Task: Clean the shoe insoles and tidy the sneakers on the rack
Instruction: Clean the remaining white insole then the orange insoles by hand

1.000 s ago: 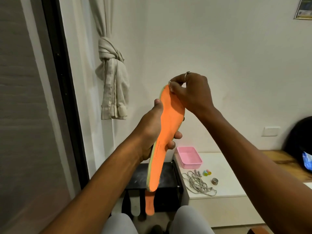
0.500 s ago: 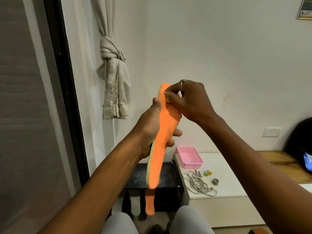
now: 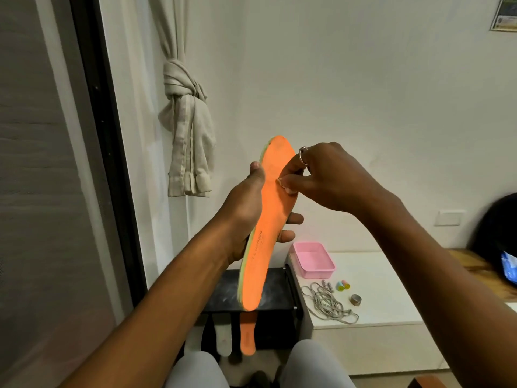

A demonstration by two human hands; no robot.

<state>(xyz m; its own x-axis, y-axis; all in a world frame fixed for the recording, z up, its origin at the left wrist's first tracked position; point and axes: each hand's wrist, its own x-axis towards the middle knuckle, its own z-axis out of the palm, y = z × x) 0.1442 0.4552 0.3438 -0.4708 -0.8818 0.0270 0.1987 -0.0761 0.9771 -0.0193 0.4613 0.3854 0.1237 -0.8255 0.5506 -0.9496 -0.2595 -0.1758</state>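
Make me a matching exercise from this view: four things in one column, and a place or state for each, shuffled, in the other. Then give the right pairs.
Column one:
1. orange insole
2. pink tray
3. grey laces
4. curtain

Column two:
A. tied in a knot
B. tangled on the white cabinet
C. gripped by the left hand
D. empty, at the cabinet's back left corner

Pairs: 1-C, 2-D, 3-B, 4-A.
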